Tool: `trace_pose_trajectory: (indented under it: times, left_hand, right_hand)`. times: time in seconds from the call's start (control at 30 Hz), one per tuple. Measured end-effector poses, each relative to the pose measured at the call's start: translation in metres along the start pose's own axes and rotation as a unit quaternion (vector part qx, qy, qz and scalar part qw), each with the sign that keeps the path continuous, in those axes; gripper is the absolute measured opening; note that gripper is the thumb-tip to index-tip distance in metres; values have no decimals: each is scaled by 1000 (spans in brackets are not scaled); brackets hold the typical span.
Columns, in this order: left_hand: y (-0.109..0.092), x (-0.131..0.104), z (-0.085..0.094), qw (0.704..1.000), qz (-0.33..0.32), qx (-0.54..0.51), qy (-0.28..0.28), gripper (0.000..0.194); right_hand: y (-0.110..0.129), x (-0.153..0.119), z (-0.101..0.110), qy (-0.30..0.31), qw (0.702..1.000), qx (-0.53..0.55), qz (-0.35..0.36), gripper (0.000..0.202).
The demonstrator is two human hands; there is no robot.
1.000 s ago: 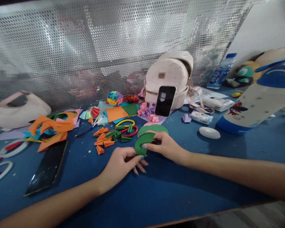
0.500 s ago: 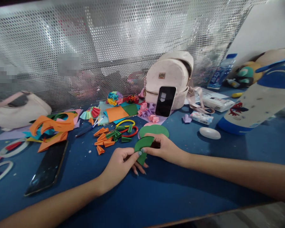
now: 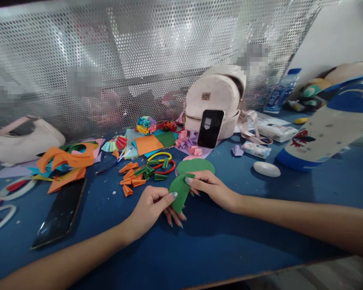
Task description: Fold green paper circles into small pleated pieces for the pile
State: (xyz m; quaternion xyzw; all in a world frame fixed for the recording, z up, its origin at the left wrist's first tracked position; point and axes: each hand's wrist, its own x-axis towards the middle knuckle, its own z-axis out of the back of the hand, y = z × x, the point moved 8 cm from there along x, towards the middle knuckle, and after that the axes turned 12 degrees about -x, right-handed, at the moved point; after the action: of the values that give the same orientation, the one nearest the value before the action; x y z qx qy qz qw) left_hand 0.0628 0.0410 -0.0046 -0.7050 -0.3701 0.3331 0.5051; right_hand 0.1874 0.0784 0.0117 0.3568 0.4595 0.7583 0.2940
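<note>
Hands: left hand [image 3: 153,207] and right hand [image 3: 214,187] both pinch the folded green paper [image 3: 179,194] above the bench [image 3: 245,249]
Just behind: green disc [image 3: 199,166], partly covered by the right hand
Left: orange and green paper pieces [image 3: 132,177] around the scissors' handles [image 3: 165,166]
Beyond: phone [image 3: 211,129] leaning on the backpack [image 3: 213,94]

On the blue table [image 3: 230,249] — dark phone [image 3: 59,213], orange pieces [image 3: 130,176], white oval object [image 3: 267,169].
</note>
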Motion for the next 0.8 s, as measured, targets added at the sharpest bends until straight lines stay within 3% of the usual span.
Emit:
trace_pose_trajectory:
  times: [0.37,0.6,0.8]
  left_hand:
    - [-2,-2,-1,1000,-9,18,-10,49]
    - [-3,-3,-3,999,-12,45,-2,47]
    - [-6,-5,-7,993,-29,112,-2,42]
  right_hand:
    - [-3,-1,2,-10,1000,-24,-17,62]
    - [6,-3,-18,108,992,-66,9,63]
    - [7,-5,-19,135,988,-67,23,67]
